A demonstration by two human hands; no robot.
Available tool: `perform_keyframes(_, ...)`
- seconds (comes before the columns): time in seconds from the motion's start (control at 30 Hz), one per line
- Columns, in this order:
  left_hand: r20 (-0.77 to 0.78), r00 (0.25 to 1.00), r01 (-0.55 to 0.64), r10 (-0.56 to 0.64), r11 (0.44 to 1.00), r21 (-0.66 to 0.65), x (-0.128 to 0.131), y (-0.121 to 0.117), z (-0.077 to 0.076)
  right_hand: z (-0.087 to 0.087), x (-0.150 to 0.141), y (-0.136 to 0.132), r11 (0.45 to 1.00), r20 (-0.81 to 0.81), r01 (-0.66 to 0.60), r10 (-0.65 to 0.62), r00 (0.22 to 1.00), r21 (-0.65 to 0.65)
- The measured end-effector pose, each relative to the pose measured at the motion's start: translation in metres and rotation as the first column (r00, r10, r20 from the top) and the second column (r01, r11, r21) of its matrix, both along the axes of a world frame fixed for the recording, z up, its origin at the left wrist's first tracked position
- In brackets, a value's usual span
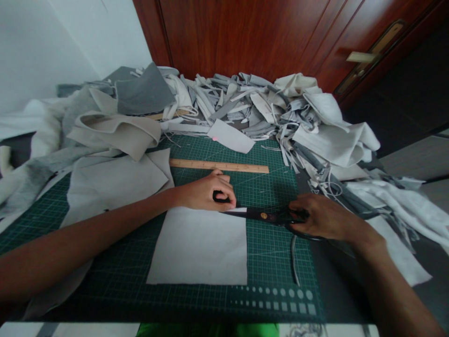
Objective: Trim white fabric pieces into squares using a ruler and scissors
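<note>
We see a white cloth (201, 248) lying flat on the green mat (273, 262), in from the near edge and left of the right edge; the dark scissors (264, 216) reach in from the mat's right side, and their blades point left along the cloth's far edge, near its right corner; what could go wrong, we think, is a nipped finger, because the fingertips of our left hand (205, 192) sit just beside the blades; the cut could also turn crooked if the cloth slips or puckers, since we see only that one hand at its far edge; now for our hands: the left one is curled up small, and its thumb and finger look pinched on the cloth's far edge; our right hand (314, 216) is wrapped around the scissor handles by the mat's right edge, with its fingers bent in; we cannot tell how far apart the handles are, as the hand hides much of them; a wooden ruler (224, 166) lies past the left hand, toward the mat's far edge; a thin grey strip (293, 262) lies between the scissors and the mat's near right corner; a big heap of scraps (242, 98) sits along the far edge
</note>
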State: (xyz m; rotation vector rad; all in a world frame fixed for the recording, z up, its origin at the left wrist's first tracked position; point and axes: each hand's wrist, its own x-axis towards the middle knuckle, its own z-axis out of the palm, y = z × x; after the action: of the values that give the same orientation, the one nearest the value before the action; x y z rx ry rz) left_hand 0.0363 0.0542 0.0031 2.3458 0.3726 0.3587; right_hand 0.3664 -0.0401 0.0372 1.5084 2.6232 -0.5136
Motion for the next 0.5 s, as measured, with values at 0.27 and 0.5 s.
perform_keyframes(0.27,0.002,1.000,-0.025,0.025,1.000,0.004,0.0017,-0.0014,0.0031,0.0005,0.0000,-0.0007,1.000,-0.025,-0.004,0.004,1.000,-0.007)
perform_keyframes(0.5,0.004,1.000,-0.009,0.009,1.000,0.000,0.0003,-0.0003,0.0007,0.0000,0.0003,-0.0006,1.000,-0.013,-0.005,0.005,1.000,-0.004)
